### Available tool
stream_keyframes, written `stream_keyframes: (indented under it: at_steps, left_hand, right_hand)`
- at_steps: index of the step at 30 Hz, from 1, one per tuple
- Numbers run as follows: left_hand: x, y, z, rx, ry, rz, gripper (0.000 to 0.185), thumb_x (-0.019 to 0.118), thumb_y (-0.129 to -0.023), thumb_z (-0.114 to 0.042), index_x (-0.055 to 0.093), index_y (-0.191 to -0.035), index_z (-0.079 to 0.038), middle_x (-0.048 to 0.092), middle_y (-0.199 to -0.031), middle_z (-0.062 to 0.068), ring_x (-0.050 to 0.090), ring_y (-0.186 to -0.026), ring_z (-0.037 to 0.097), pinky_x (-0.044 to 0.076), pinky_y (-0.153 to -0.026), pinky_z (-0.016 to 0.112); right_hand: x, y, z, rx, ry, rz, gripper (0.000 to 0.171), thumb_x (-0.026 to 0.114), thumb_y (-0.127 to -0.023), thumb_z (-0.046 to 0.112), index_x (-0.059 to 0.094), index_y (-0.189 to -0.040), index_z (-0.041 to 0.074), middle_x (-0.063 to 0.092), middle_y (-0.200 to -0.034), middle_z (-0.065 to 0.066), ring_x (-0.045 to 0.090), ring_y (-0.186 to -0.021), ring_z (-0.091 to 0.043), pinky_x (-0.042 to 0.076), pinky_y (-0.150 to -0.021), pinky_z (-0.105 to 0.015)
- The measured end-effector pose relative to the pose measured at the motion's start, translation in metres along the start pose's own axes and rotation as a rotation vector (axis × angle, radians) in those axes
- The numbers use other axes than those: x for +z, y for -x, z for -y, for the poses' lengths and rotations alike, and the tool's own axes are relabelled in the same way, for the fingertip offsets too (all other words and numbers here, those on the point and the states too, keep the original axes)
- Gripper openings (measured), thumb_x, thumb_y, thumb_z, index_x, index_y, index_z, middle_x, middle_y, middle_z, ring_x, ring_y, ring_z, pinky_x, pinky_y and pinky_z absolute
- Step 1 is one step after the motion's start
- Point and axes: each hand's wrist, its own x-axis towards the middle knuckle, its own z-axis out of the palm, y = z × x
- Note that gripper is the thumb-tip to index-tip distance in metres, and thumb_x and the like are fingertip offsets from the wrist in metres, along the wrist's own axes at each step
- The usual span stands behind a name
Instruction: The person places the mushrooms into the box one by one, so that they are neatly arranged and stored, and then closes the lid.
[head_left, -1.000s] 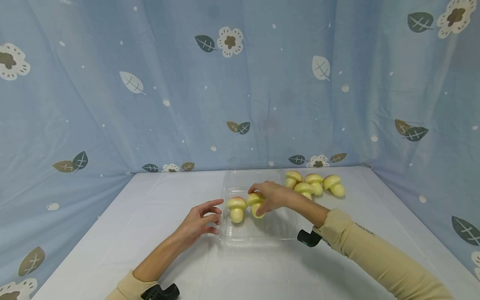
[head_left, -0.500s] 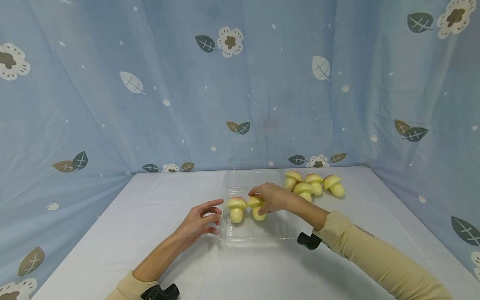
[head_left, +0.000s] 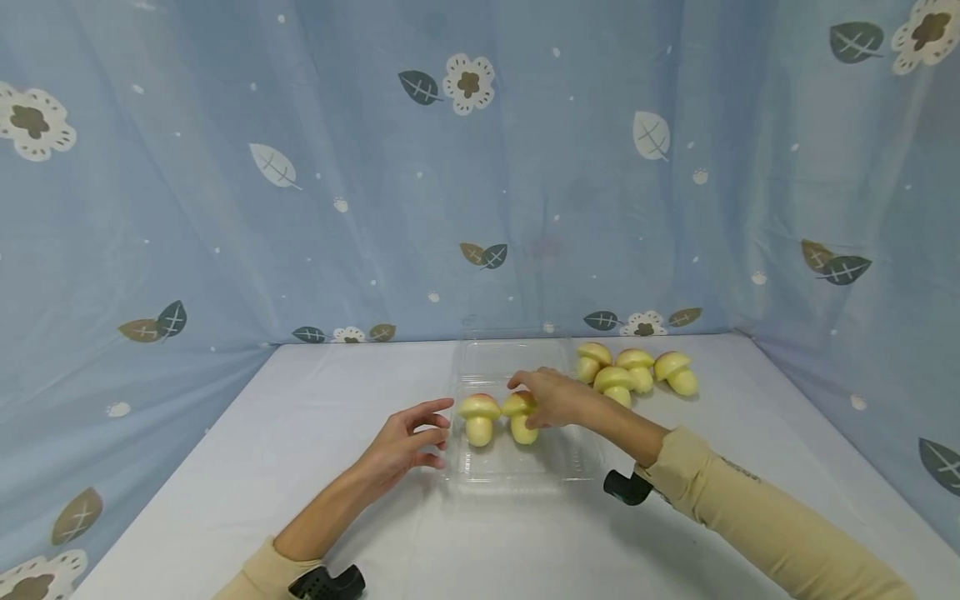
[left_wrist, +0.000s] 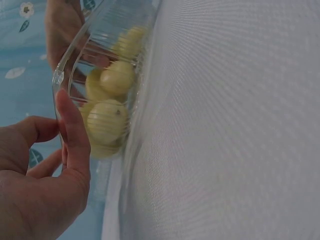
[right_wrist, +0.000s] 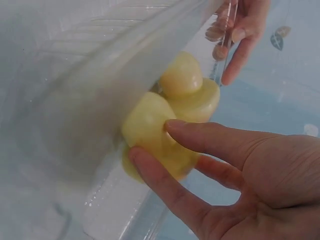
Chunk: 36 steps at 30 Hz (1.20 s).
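A clear plastic clamshell box (head_left: 517,478) lies open on the white table, holding two yellow toy mushrooms with reddish caps. Against its left wall sits one mushroom (head_left: 479,419). Beside that one, a second mushroom (right_wrist: 150,125) is pinched between the thumb and a finger of my right hand (head_left: 553,398), low inside the box. My left hand (head_left: 408,440) stays outside the left wall, its fingers loosely bent. In the left wrist view, fingertips (left_wrist: 64,100) of that hand touch the box's rim.
Several more toy mushrooms (head_left: 636,370) lie in a group behind my right forearm, right of the box's raised-back lid (head_left: 502,357). A blue patterned curtain (head_left: 480,183) hangs along the table's far and side edges.
The head view has shifted slightly, so everything appears a little further right. My right fingers have eased back slightly over the second mushroom, which stays in place. The left hand holds its position.
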Motion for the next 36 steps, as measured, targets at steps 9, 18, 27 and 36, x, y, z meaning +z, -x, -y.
stream_keyframes:
  at_steps: [9, 18, 27, 36]
  left_hand:
    - [0.001, -0.002, 0.000, -0.007, 0.005, 0.002, 0.050, 0.059, -0.086, -0.006, 0.046, -0.132, -0.017, 0.046, -0.112, 0.014, 0.055, -0.076, 0.015, 0.055, -0.060, 0.031]
    - [0.001, -0.001, 0.001, -0.008, 0.000, -0.004, 0.048, 0.061, -0.085, -0.008, 0.048, -0.130, -0.020, 0.047, -0.110, 0.011, 0.055, -0.076, 0.015, 0.055, -0.060, 0.031]
    - [0.000, -0.002, 0.002, -0.008, 0.004, 0.002, 0.050, 0.066, -0.082, -0.014, 0.049, -0.128, -0.022, 0.048, -0.107, 0.006, 0.055, -0.077, 0.015, 0.055, -0.061, 0.031]
    - [0.001, -0.002, 0.002, -0.013, 0.005, -0.003, 0.046, 0.061, -0.086, -0.011, 0.049, -0.129, -0.023, 0.047, -0.112, 0.011, 0.055, -0.077, 0.015, 0.055, -0.060, 0.031]
  right_hand:
    - [-0.001, 0.002, 0.000, 0.004, -0.025, 0.009, 0.057, 0.072, -0.077, 0.017, 0.046, -0.128, 0.021, 0.051, -0.116, -0.004, 0.046, -0.105, -0.016, 0.045, -0.071, -0.026]
    - [-0.004, 0.006, -0.004, -0.008, -0.027, -0.003, 0.056, 0.073, -0.077, 0.021, 0.048, -0.127, 0.020, 0.053, -0.115, -0.005, 0.047, -0.110, -0.019, 0.046, -0.085, -0.033]
    - [-0.010, 0.013, -0.012, -0.032, -0.113, -0.010, 0.055, 0.072, -0.077, 0.027, 0.048, -0.126, 0.023, 0.052, -0.122, -0.010, 0.053, -0.104, -0.019, 0.048, -0.068, -0.024]
    - [-0.021, 0.029, -0.021, -0.078, -0.292, -0.017, 0.053, 0.065, -0.083, 0.036, 0.044, -0.130, 0.022, 0.048, -0.126, -0.014, 0.062, -0.071, -0.011, 0.052, -0.064, -0.026]
